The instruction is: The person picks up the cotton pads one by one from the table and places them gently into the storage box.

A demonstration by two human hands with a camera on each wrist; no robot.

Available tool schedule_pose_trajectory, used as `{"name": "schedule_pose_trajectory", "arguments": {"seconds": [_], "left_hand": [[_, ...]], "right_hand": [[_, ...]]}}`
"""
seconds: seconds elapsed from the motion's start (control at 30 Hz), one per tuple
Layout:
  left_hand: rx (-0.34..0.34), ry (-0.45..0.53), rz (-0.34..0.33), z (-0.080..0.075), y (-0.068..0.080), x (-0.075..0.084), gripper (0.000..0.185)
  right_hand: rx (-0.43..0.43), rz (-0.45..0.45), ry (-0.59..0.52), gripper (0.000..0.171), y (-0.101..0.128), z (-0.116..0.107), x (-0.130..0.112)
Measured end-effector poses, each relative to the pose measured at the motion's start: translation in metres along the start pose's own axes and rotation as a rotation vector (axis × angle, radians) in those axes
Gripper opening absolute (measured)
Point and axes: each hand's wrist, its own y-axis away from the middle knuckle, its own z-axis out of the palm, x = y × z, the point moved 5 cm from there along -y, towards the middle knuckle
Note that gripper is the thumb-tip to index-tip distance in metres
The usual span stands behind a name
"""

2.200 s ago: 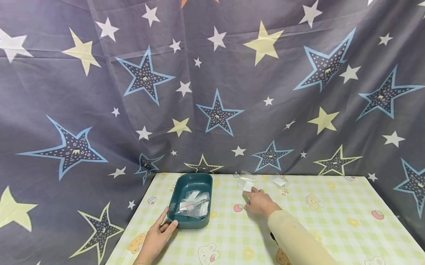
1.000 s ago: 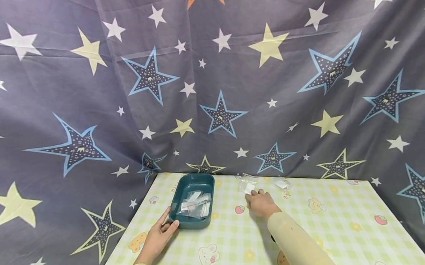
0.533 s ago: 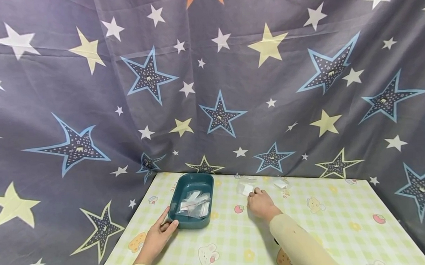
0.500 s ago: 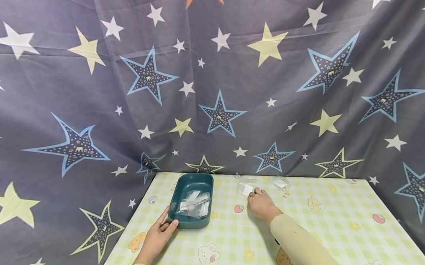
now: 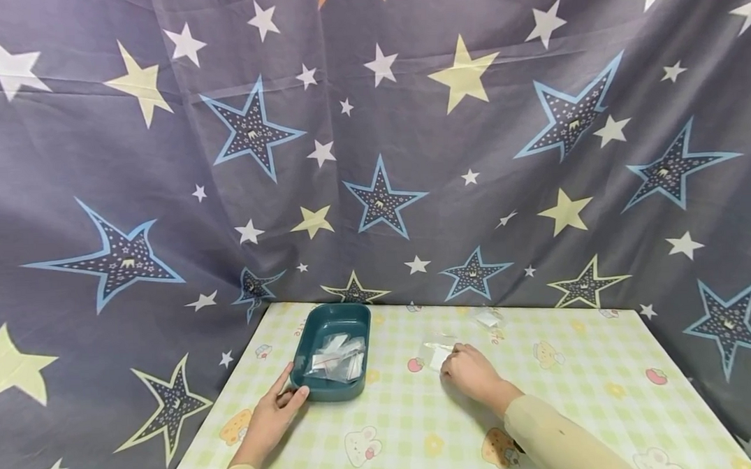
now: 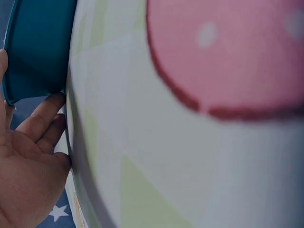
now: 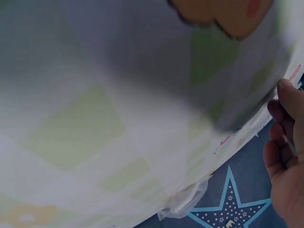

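Left hand (image 5: 271,415) lying flat, fingers straight, bracing tray (image 5: 332,353) lower-centre; right hand (image 5: 472,371) fingers curling, pinching bag (image 5: 436,349) off counter (image 5: 583,379).

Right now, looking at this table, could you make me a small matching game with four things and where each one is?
Things:
1. teal tray
2. left hand
3. right hand
4. lone clear bag

Places:
a. on the clear bag at mid-table
b. near the star curtain, untouched
c. holds a pile of clear bags
d. at the tray's near corner

Pairs: 1-c, 2-d, 3-a, 4-b
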Motion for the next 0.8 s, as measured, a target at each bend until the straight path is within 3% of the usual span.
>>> {"name": "schedule_pose_trajectory", "arguments": {"seconds": [0.1, 0.2, 0.37, 0.47, 0.57, 0.67, 0.8], "left_hand": [[0.002, 0.007, -0.004, -0.001, 0.0, 0.0, 0.091], [0.002, 0.014, -0.01, -0.001, -0.001, -0.002, 0.089], [0.005, 0.013, -0.016, 0.0, -0.001, -0.004, 0.09], [0.001, 0.009, -0.02, 0.001, 0.0, -0.003, 0.09], [0.002, 0.009, -0.021, 0.001, 0.0, -0.001, 0.09], [0.008, 0.008, -0.019, 0.001, 0.001, 0.0, 0.09], [0.008, 0.005, -0.019, 0.001, 0.0, 0.002, 0.091]], "right_hand": [[0.008, 0.047, -0.059, 0.022, 0.0, 0.001, 0.0], [-0.023, 0.156, -0.1, 0.017, -0.001, 0.002, 0.001], [-0.094, 0.318, -0.146, 0.037, -0.003, 0.007, -0.001], [-0.12, 0.338, -0.149, 0.026, -0.005, 0.01, -0.004], [-0.134, 0.341, -0.136, 0.041, -0.006, 0.013, -0.007], [-0.138, 0.355, -0.144, 0.044, -0.007, 0.014, -0.008], [-0.111, 0.375, -0.17, 0.026, -0.008, 0.014, -0.008]]}}
